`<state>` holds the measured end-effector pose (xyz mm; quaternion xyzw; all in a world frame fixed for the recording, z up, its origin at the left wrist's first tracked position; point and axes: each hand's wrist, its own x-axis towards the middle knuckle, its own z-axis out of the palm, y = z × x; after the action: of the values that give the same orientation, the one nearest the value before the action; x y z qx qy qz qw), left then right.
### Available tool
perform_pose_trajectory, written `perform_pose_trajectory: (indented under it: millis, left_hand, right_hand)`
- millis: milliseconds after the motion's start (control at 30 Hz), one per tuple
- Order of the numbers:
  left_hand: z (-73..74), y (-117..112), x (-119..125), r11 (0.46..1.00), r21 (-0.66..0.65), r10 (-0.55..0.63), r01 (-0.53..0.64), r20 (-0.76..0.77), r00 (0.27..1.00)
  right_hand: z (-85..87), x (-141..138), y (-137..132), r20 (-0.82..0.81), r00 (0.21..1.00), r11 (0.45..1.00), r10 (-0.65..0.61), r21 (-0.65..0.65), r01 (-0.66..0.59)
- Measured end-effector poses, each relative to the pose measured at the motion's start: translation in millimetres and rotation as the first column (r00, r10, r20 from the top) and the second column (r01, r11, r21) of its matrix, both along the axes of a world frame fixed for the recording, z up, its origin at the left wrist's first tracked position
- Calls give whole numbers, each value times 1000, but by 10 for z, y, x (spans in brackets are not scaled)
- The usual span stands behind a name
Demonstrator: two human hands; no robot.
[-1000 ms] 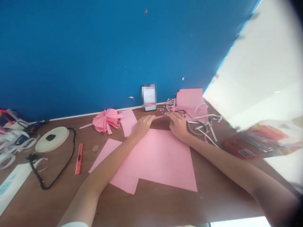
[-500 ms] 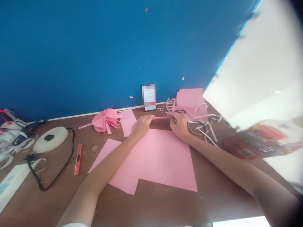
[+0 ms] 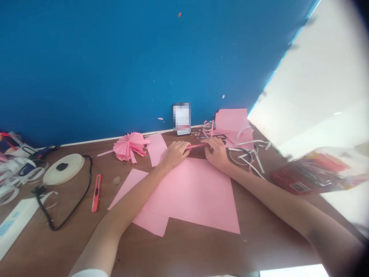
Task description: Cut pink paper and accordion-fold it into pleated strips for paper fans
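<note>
Narrow pink paper strip (image 3: 196, 146) held pinched at its ends between left hand (image 3: 174, 154) and right hand (image 3: 215, 153), fingers closed on it, just above tabletop (image 3: 201, 250). Hands drawn closer together than moments earlier, less strip showing between them, strip now slightly tilted. Large pink sheet (image 3: 193, 196) lying flat just below hands. Pleated pink paper fan (image 3: 129, 147) and orange utility knife (image 3: 96, 193) left on tabletop. White paper offcuts (image 3: 248, 144) and scissors (image 3: 220, 137) placed beyond right hand.

An orange utility knife (image 3: 96, 193) lies beside a black cable (image 3: 75, 211).
</note>
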<state>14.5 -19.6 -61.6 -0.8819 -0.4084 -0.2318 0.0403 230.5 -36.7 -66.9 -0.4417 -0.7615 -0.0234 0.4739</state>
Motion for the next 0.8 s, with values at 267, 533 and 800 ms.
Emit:
perform_pose_trajectory:
  millis: [267, 533, 800]
  left_hand:
    - [-83, 48, -30, 992, 130, 11, 7, -138, 990]
    - [-50, 8, -3, 972, 234, 35, -14, -82, 996]
    - [-40, -8, 10, 971, 239, 67, -31, -146, 987]
  right_hand:
    - [-4, -40, 4, 153, 988, 999, -33, -11, 35]
    - [-40, -21, 50, 154, 988, 1000, 4, -3, -4]
    - [-10, -36, 9, 183, 981, 997, 70, 8, -73]
